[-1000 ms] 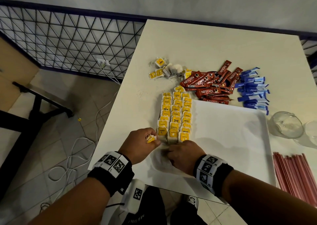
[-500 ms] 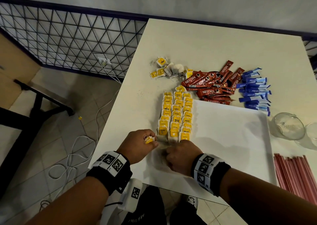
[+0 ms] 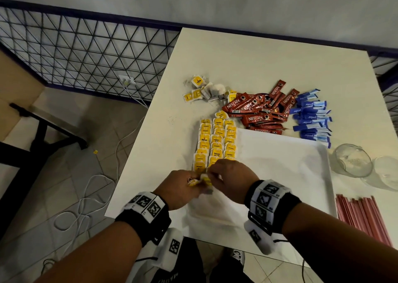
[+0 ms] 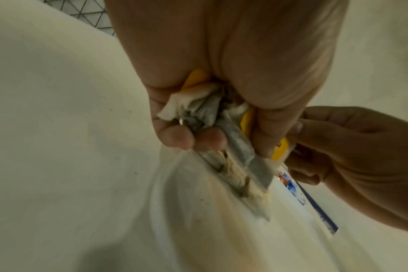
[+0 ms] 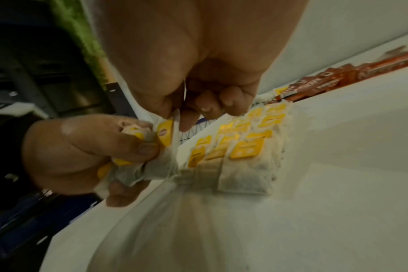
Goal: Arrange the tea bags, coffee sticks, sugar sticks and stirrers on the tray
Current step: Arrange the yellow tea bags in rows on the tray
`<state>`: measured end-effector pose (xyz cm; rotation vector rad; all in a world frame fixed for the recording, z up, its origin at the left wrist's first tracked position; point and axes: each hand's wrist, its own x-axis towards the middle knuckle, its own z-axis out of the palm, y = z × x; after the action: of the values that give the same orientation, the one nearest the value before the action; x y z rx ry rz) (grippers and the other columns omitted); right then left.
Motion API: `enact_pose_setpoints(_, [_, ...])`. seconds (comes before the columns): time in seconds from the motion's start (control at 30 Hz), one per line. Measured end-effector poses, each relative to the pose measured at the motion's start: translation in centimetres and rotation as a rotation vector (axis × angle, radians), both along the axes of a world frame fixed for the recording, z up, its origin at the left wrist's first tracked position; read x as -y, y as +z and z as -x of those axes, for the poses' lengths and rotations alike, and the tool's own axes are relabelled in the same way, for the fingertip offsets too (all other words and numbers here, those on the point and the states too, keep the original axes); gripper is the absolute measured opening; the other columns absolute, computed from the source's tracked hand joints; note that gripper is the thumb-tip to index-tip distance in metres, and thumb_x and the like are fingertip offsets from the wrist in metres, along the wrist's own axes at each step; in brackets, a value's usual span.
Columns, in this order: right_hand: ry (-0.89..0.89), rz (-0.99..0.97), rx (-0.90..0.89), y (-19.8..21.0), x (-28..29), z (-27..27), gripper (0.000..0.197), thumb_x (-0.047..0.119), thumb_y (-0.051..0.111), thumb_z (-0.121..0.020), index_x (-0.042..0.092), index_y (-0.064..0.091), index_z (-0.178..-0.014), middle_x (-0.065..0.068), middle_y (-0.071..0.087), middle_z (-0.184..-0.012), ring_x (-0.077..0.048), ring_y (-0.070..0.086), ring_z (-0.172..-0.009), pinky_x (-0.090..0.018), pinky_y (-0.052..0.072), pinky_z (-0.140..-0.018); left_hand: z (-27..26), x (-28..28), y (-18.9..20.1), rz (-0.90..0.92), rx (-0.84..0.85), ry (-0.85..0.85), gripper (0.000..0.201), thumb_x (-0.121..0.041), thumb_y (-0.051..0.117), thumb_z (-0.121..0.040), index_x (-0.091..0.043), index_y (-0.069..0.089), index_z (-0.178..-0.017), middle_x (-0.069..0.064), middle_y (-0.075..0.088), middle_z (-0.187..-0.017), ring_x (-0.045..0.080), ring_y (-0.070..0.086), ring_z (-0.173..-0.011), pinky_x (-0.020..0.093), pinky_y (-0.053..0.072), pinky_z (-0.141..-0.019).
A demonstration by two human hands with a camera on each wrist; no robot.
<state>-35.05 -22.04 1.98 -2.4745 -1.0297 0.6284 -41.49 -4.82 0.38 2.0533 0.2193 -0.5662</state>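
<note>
Three rows of yellow-tagged tea bags (image 3: pixel 216 141) lie along the left side of the white tray (image 3: pixel 286 170). My left hand (image 3: pixel 179 189) grips a bunch of tea bags (image 4: pixel 206 112) above the tray's near left corner. My right hand (image 3: pixel 231 178) pinches one tea bag (image 5: pixel 167 133) out of that bunch by its tag end. Loose tea bags (image 3: pixel 204 90), red coffee sticks (image 3: pixel 259 110) and blue sugar sticks (image 3: pixel 311 117) lie on the table beyond the tray. Red stirrers (image 3: pixel 361 216) lie to the tray's right.
Two clear glasses (image 3: pixel 353 159) stand right of the tray, above the stirrers. The white table (image 3: pixel 247 60) ends close to my body and on the left. A wire-mesh fence (image 3: pixel 81 52) and cables on the tiled floor (image 3: pixel 84 198) are at left.
My right hand has lifted off the tray and moved left to the bunch in my left hand, where it now pinches a tea bag. Both hands sit slightly higher.
</note>
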Motion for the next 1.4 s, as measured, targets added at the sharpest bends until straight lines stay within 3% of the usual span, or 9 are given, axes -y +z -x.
enact_pose_setpoints(0.23, [-0.026,0.261,-0.024,-0.6,-0.1,-2.2,0.021,0.027,0.050,-0.095,0.023,0.063,-0.111,-0.002,0.059,-0.112,-0.024,0.055,-0.104,-0.038,0.048,-0.085,-1.4,2.7,-1.6,-0.327,-0.050,0.040,0.039,-0.057,0.059,-0.081,-0.019,0.067,-0.081,0.005,0.073,-0.084,0.024,0.067,-0.083,0.032,0.051,-0.071])
enact_pose_setpoints(0.4, [0.028,0.356,-0.008,-1.0,-0.7,-2.4,0.023,0.021,0.059,-0.087,0.025,0.060,-0.110,-0.001,0.057,-0.112,-0.024,0.056,-0.105,-0.036,0.049,-0.081,-1.4,4.0,-2.0,-0.519,-0.107,0.007,0.035,-0.052,0.058,-0.084,-0.018,0.066,-0.091,0.007,0.069,-0.096,0.031,0.065,-0.090,0.032,0.048,-0.069])
enact_pose_setpoints(0.53, [0.004,0.321,0.010,-1.7,-0.8,-2.2,0.015,0.023,0.053,-0.089,0.023,0.059,-0.104,-0.002,0.059,-0.111,-0.026,0.058,-0.101,-0.032,0.043,-0.073,-0.6,4.9,-1.3,-0.749,0.024,-0.075,0.024,-0.041,0.053,-0.091,-0.022,0.063,-0.103,0.002,0.067,-0.103,0.028,0.066,-0.094,0.031,0.046,-0.071])
enact_pose_setpoints(0.77, [-0.095,0.176,0.058,-2.1,0.5,-1.6,0.017,0.031,0.051,-0.088,0.021,0.054,-0.102,-0.001,0.057,-0.104,-0.027,0.058,-0.094,-0.028,0.037,-0.066,-0.2,4.9,-1.5,-0.748,0.115,-0.239,0.027,-0.033,0.045,-0.096,-0.026,0.056,-0.120,0.002,0.059,-0.117,0.030,0.063,-0.100,0.037,0.048,-0.078])
enact_pose_setpoints(0.9, [-0.122,0.123,0.035,-1.8,1.3,-1.3,0.017,0.032,0.054,-0.086,0.022,0.059,-0.099,0.001,0.059,-0.099,-0.026,0.059,-0.088,-0.030,0.043,-0.068,-0.8,4.0,-0.8,-0.504,0.180,-0.083,0.022,-0.038,0.056,-0.087,-0.027,0.066,-0.103,0.002,0.069,-0.098,0.030,0.065,-0.090,0.036,0.051,-0.073])
enact_pose_setpoints(1.03, [-0.200,-0.218,0.075,-0.7,1.4,-1.6,0.006,0.021,0.061,-0.086,0.021,0.065,-0.090,0.007,0.061,-0.083,-0.007,0.046,-0.064,-0.024,0.040,-0.064,-1.2,2.1,0.2,0.449,-0.145,0.514,0.017,-0.023,0.071,-0.083,-0.011,0.062,-0.090,0.008,0.060,-0.060,0.026,0.057,-0.051,0.028,0.044,-0.049])
enact_pose_setpoints(1.1, [-0.207,-0.318,0.097,-0.1,1.0,-1.7,0.008,0.019,0.062,-0.087,0.020,0.068,-0.092,0.006,0.064,-0.084,0.005,0.042,-0.059,-0.020,0.037,-0.065,-1.4,1.2,1.2,0.762,-0.364,0.591,0.033,-0.044,0.065,-0.078,-0.012,0.059,-0.087,0.007,0.057,-0.060,0.022,0.054,-0.052,0.024,0.041,-0.049])
enact_pose_setpoints(1.23, [-0.099,-0.394,0.111,1.3,-0.3,-1.8,0.015,0.026,0.062,-0.086,0.021,0.072,-0.098,0.005,0.066,-0.089,0.004,0.050,-0.070,-0.016,0.041,-0.070,-1.9,0.1,1.8,0.967,-0.545,0.597,0.074,-0.078,0.042,-0.074,-0.009,0.066,-0.086,0.013,0.062,-0.070,0.026,0.058,-0.056,0.027,0.042,-0.053])
enact_pose_setpoints(1.4, [0.040,-0.211,0.039,2.1,-1.5,-1.5,0.034,0.028,0.067,-0.083,0.026,0.067,-0.117,0.000,0.059,-0.107,-0.019,0.058,-0.095,-0.036,0.050,-0.080,-2.0,-0.2,1.9,0.926,-0.522,0.550,0.086,-0.083,0.028,-0.078,-0.007,0.067,-0.083,0.016,0.060,-0.070,0.030,0.058,-0.057,0.030,0.041,-0.054])
